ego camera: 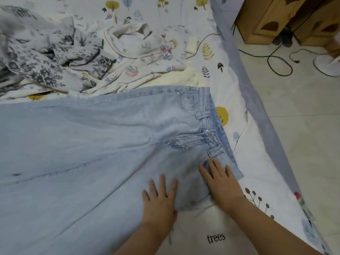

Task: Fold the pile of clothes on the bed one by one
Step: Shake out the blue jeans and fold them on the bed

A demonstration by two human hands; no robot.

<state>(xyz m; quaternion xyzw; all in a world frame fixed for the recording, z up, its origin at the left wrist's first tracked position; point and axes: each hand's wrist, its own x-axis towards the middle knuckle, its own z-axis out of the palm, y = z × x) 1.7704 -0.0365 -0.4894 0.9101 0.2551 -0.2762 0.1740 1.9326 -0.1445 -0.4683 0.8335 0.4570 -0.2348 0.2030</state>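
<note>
Head view: jeans [95,137] lie flat on the bed [217,227], long axis running left from the waistband at right. Both grips, left hand [159,199] and right hand [223,183], press spread-fingered on the near waist corner.

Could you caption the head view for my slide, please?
Both hands, left and right, press flat on light jeans.

Two bare forearms are seen, with no sleeve reaching either wrist. The left hand [159,199] and the right hand [223,184] are uncovered. Short, unpainted nails are shown on the fingers [213,165].
</note>
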